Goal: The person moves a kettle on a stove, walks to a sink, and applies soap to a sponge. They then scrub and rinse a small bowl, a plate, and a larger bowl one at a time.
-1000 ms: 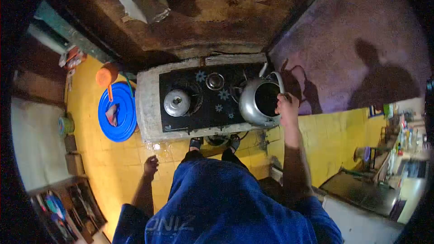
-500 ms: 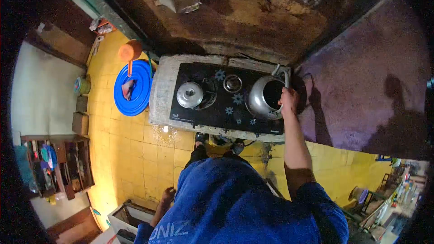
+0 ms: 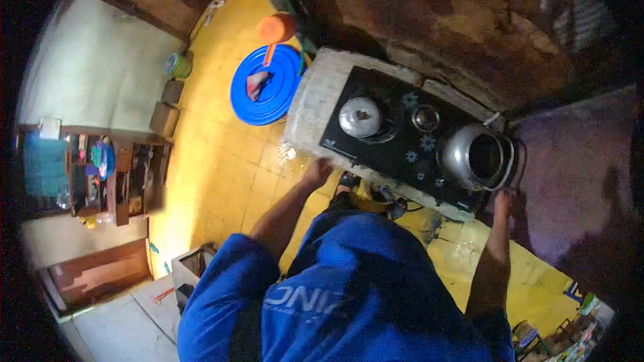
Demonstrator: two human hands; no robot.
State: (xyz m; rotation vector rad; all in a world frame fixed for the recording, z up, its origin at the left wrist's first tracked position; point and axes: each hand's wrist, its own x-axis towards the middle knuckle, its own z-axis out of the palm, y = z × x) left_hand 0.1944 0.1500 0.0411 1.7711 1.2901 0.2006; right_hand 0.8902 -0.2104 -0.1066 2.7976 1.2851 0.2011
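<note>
A large silver kettle (image 3: pixel 457 153) with its top uncovered sits on the right end of the black stove (image 3: pixel 396 151). Its handle hangs over on the right side. My right hand (image 3: pixel 504 200) is by the stove's front right corner, just below the kettle; its fingers are too small and dark to read. Near the front left edge of the stove is my left hand (image 3: pixel 319 173), blurred and apart from anything I can make out. A silver lid with a knob (image 3: pixel 359 118) rests over the left burner. Between lid and kettle is a small round metal burner part (image 3: pixel 425 118).
Left of the stove stands a round blue lid or tub (image 3: pixel 247 104) with an orange dipper (image 3: pixel 276 28) and a cloth-like piece (image 3: pixel 256 85) on it. A purple wall (image 3: pixel 570 161) bounds the right side. The yellow floor (image 3: pixel 221 174) looks wet near the stove.
My right hand has come off the kettle's handle and moved down toward me. My left hand has risen toward the stove's front edge. The view has turned.
</note>
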